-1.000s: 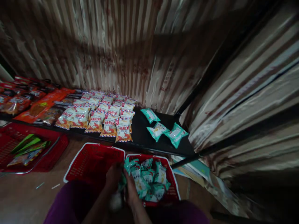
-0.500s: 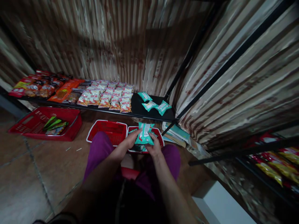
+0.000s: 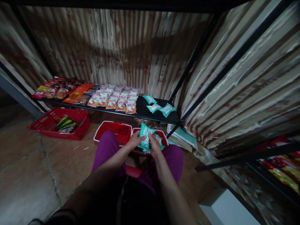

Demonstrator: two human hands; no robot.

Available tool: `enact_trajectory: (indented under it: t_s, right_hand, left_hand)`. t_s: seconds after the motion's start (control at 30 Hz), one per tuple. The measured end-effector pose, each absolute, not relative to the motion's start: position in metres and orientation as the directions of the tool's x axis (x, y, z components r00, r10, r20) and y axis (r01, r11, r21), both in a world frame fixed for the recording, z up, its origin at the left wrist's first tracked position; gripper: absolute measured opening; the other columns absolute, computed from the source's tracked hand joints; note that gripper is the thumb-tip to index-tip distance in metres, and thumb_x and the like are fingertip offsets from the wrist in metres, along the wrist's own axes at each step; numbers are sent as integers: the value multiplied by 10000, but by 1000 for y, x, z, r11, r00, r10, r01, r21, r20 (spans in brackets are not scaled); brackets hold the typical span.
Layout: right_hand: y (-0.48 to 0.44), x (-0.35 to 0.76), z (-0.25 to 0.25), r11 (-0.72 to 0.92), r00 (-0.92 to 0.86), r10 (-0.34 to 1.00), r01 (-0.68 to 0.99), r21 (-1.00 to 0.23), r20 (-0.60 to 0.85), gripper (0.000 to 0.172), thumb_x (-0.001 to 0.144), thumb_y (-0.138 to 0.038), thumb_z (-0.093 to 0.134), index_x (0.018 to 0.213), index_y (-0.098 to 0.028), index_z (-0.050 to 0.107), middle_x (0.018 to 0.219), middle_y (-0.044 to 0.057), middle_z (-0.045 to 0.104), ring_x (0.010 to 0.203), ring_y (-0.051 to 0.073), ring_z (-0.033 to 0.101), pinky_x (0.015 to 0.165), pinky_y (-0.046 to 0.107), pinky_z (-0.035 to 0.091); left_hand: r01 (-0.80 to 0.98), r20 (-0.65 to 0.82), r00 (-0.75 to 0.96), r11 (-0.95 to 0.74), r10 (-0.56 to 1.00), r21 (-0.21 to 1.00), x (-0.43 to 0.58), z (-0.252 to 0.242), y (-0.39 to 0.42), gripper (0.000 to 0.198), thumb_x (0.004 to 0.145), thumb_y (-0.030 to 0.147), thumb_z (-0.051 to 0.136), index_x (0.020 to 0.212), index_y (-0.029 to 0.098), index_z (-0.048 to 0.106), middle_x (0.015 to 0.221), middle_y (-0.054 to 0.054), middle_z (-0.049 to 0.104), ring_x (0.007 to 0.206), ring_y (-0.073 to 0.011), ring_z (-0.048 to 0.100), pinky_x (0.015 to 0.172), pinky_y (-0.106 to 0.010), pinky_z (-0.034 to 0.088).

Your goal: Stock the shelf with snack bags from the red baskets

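Between my knees, my left hand [image 3: 134, 140] and my right hand [image 3: 154, 146] grip a teal snack bag [image 3: 145, 132] from its two sides. The bag is held above a red basket with a white rim [image 3: 167, 142], where more teal packets [image 3: 160, 140] show in part behind my right hand. Ahead, three teal snack bags [image 3: 167, 110] lie on the right end of a low black shelf [image 3: 142, 107]. White-and-orange snack bags [image 3: 121, 99] stand in rows to their left.
Red and orange packets [image 3: 62, 89] fill the shelf's left end. On the floor stand another red basket [image 3: 112, 128] and a larger red basket [image 3: 79, 125] holding green packets [image 3: 65, 122]. Books [image 3: 185, 136] lie by the shelf leg. A white box [image 3: 229, 207] sits lower right.
The teal bag has turned and tilted between my hands, and my right hand has moved further over its front. The camera view has shifted slightly, moving the shelf rightward in the picture.
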State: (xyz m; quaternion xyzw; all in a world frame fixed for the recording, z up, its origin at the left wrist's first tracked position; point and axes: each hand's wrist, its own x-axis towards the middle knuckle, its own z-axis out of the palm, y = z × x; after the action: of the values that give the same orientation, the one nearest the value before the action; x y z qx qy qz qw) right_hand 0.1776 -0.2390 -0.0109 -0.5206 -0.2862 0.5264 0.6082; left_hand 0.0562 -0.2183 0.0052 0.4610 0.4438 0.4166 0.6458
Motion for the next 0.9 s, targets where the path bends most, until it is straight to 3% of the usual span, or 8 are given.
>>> enact_trajectory:
  t_s: [0.17,0.47,0.63,0.73,0.9]
  right_hand:
    - [-239,194,-2,-96,353,908,-354,-930,-228,464,571,-502,768,914,-205,673,843,22,737,798,213,685,718,319,556]
    - [-238,189,24,-25,329,929,-400,-916,-169,421,557,-437,799,879,-198,669,738,-1,728,672,185,680,640,299,560]
    - [-234,188,26,-38,369,902,-448,-893,-223,383,575,-426,794,850,-196,658,745,7,730,684,184,680,629,290,553]
    - [-234,185,28,-47,396,884,-455,-889,-249,342,580,-398,792,819,-198,650,718,1,723,663,176,671,604,276,539]
    - [-234,184,34,-127,400,857,-448,-885,-325,316,660,-462,720,837,-208,658,745,-2,721,622,132,648,547,225,505]
  left_hand:
    - [-182,-165,300,226,940,957,68,19,-213,435,668,345,745,1037,155,613,1011,-88,678,869,-184,630,774,-292,484]
    - [-303,-129,240,200,962,932,72,48,-193,399,661,449,723,923,157,652,841,-38,676,719,-141,596,679,-248,462]
    - [-215,-219,294,288,930,933,63,42,-199,449,622,459,753,941,153,676,844,-47,688,718,-148,603,682,-261,461]
    - [-194,-211,361,294,909,936,56,35,-206,463,592,464,774,905,135,687,804,-56,693,673,-148,603,665,-266,467]
    - [-171,-195,322,259,927,950,48,36,-205,464,587,470,773,891,127,701,779,-53,702,655,-148,607,656,-266,470]
